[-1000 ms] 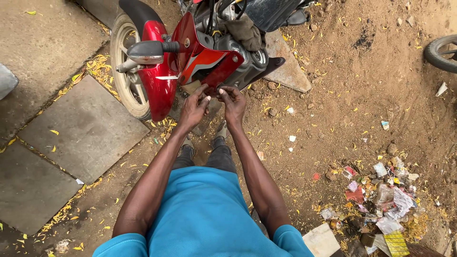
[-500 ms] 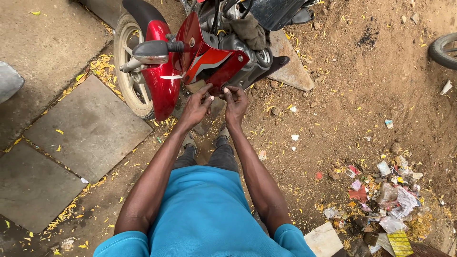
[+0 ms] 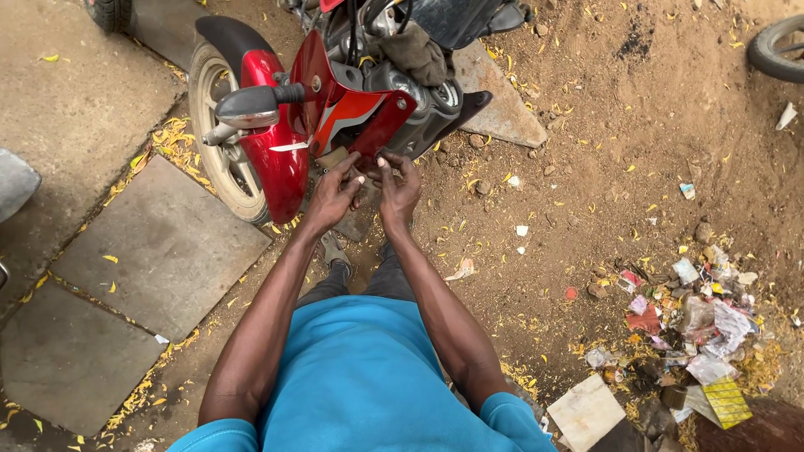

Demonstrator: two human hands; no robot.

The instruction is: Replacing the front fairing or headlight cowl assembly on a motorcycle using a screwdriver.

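Note:
A red motorcycle stands in front of me, its front wheel and red mudguard to the left, a turn signal sticking out. Both my hands meet just below the red side panel. My left hand and my right hand have their fingers bent together around something small between them; what it is stays hidden by the fingers. A tan piece shows just above my left fingers. I wear a blue shirt.
Stone paving slabs lie left, bare dirt with yellow leaves right. A flat stone rests under the bike. A litter pile sits lower right, a pale board beside it. Another tyre shows top right.
The view has shifted so the motorcycle sits lower and more central. My hands have stayed together under the red panel, fingers working closer against each other.

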